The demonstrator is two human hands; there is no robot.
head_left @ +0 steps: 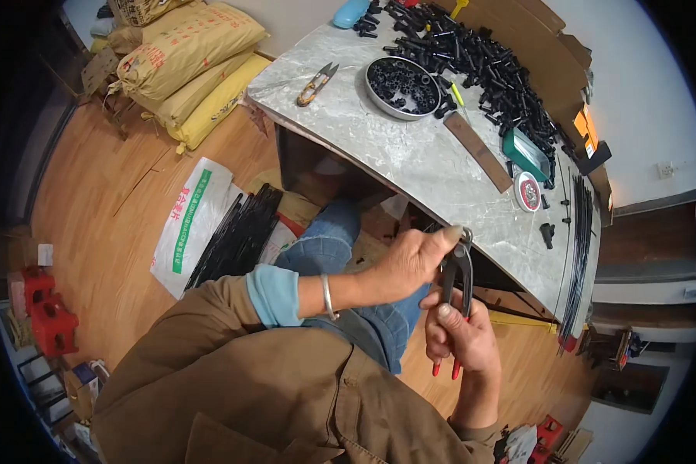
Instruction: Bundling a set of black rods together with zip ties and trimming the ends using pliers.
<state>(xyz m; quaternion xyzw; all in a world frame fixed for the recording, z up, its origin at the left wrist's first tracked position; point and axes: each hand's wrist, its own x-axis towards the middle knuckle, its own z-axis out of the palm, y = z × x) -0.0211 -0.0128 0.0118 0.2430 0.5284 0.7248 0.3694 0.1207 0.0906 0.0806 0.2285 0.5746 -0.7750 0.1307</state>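
Note:
My right hand point(465, 331) is wrapped round a pair of dark pliers point(462, 269) with red handle ends. The pliers point away from me, beside the table's near edge. At their jaws my left hand point(416, 261) is closed, its thumb and forefinger pinched together. Whatever small piece it grips there is too small and hidden to name. Nearest on the table lies a small black fitting point(547, 234). A small white bowl of tiny red and silvery pieces point(527, 192) stands behind the hands.
The grey table point(394, 155) carries a round tin of black rings point(404, 108), thread snips point(317, 85), a brown strip point(478, 151), a green box point(527, 153) and heaped black parts point(472, 66). Thin black rods point(580, 240) line its right edge. Stacked sacks point(185, 62) stand left.

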